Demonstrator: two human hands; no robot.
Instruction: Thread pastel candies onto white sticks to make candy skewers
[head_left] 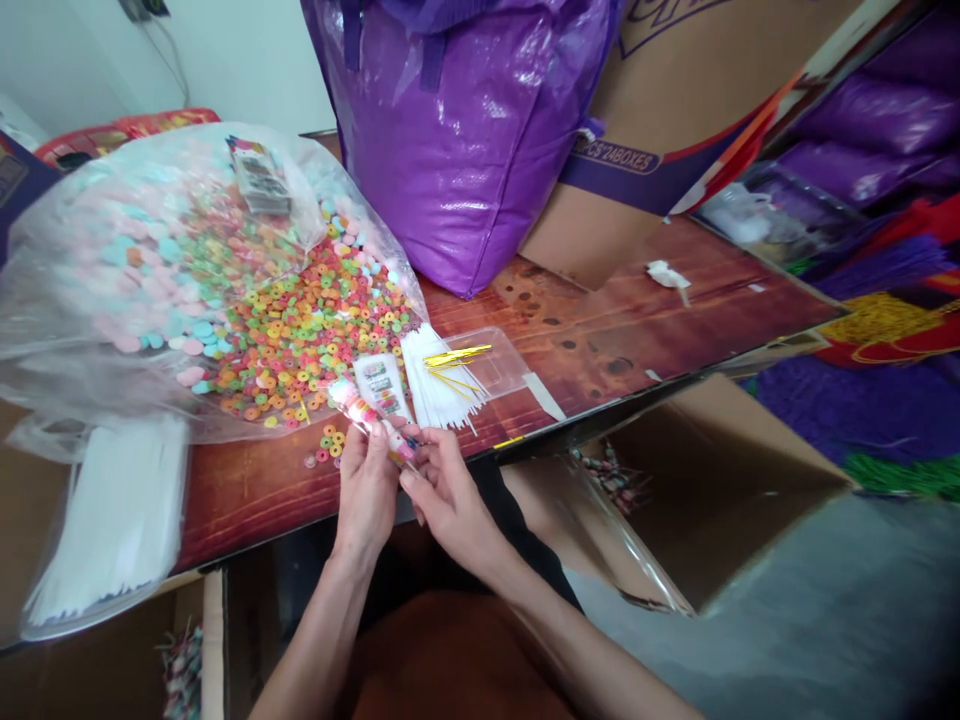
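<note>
In front of the table edge, my left hand is closed around a slim clear packet of candies, which show pink, white and orange through the film. My right hand pinches the packet's lower end, close beside the left fingers; its exact grip is partly hidden. Just beyond my hands lie a printed label and a fan of white sticks, with gold twist ties on top. A few loose ring candies rest on the table near my left hand.
A large clear bag spills ring candies and pastel discs. White sticks overhang the table at left. A purple sack and a carton stand behind. An open box sits lower right.
</note>
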